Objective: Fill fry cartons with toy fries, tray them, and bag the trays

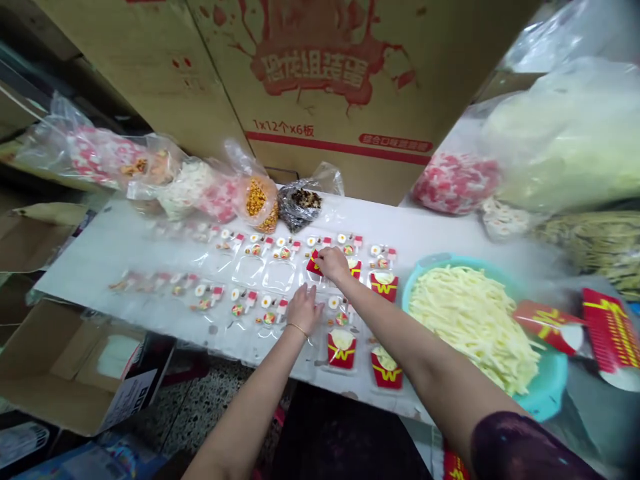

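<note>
My right hand [334, 264] pinches a small red french fry box [314, 263] with yellow marking, over a clear plastic tray in the back row. Part of the box is hidden by my fingers. My left hand [304, 309] is open, its fingers apart, just in front of that tray and touching nothing I can make out. Filled fry boxes sit in trays nearby, one [384, 285] to the right and another [342, 348] in the front row. Small toy foods, such as a fried egg [267, 302], lie in the trays' upper parts.
A turquoise basin [550, 393] of pale strips [465, 313] stands at the right, with flat red fry boxes [611, 337] beside it. Bags of small parts [256, 200] line the table's back edge, before a large carton [340, 120]. An open carton [45, 367] stands at lower left.
</note>
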`<action>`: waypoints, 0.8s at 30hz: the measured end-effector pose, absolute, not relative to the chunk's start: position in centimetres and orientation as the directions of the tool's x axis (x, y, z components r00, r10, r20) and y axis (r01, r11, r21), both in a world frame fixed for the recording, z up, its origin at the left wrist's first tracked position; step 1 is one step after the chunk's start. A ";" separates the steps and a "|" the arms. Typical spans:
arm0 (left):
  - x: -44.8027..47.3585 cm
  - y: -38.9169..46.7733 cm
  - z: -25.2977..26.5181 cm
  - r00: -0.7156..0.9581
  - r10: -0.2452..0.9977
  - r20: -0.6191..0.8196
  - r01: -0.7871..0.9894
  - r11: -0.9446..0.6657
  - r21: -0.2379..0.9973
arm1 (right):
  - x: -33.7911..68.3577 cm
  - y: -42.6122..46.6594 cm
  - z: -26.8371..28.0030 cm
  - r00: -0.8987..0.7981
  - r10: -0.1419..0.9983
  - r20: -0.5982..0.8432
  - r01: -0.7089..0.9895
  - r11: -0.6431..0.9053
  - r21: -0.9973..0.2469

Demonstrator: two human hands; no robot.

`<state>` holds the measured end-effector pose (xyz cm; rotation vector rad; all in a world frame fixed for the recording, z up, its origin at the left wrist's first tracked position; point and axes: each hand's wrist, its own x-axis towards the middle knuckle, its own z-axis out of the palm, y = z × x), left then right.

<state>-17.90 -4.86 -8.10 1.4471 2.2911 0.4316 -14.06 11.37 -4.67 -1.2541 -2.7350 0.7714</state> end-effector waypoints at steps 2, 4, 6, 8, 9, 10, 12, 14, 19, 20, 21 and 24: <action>-18.0 -4.1 -8.9 -0.397 0.891 -0.220 0.803 0.453 0.386 | -15.8 11.1 -6.5 -0.678 0.684 -0.270 0.724 0.557 -0.407; -17.9 -3.6 -9.4 -0.395 0.880 -0.263 0.811 0.469 0.351 | -16.7 10.6 -8.1 -0.688 0.637 -0.348 0.722 0.557 -0.409; -17.8 -3.3 -9.7 -0.391 0.872 -0.294 0.812 0.477 0.336 | -16.7 10.3 -9.1 -0.708 0.603 -0.369 0.705 0.562 -0.434; -17.9 -3.3 -9.7 -0.386 0.871 -0.305 0.811 0.478 0.337 | -16.1 10.2 -9.3 -0.722 0.585 -0.369 0.689 0.562 -0.457; -18.0 -3.4 -9.7 -0.380 0.874 -0.303 0.813 0.471 0.341 | -15.6 10.2 -9.1 -0.729 0.582 -0.361 0.681 0.562 -0.470; -18.1 -3.4 -9.6 -0.372 0.880 -0.296 0.817 0.462 0.345 | -15.1 10.3 -8.8 -0.737 0.584 -0.340 0.670 0.561 -0.486; -18.3 -3.5 -9.4 -0.357 0.892 -0.278 0.829 0.440 0.344 | -13.7 10.4 -8.1 -0.746 0.611 -0.263 0.643 0.561 -0.521; -18.6 -3.5 -9.1 -0.357 0.898 -0.259 0.843 0.429 0.324 | -12.2 10.3 -7.6 -0.743 0.645 -0.179 0.623 0.568 -0.539; -19.1 -2.5 -8.9 -0.326 0.929 -0.177 0.887 0.365 0.284 | -10.1 8.7 -7.9 -0.813 0.561 -0.158 0.564 0.687 -0.459; -19.1 -2.3 -9.1 -0.309 0.934 -0.179 0.894 0.350 0.281 | -10.2 8.3 -8.2 -0.829 0.529 -0.181 0.550 0.713 -0.434; -19.1 -2.1 -9.2 -0.295 0.936 -0.191 0.900 0.339 0.274 | -10.4 8.0 -8.5 -0.838 0.505 -0.205 0.542 0.734 -0.410; -19.2 -1.7 -9.8 -0.273 0.935 -0.227 0.915 0.326 0.238 | -11.4 7.6 -9.1 -0.841 0.490 -0.230 0.541 0.762 -0.355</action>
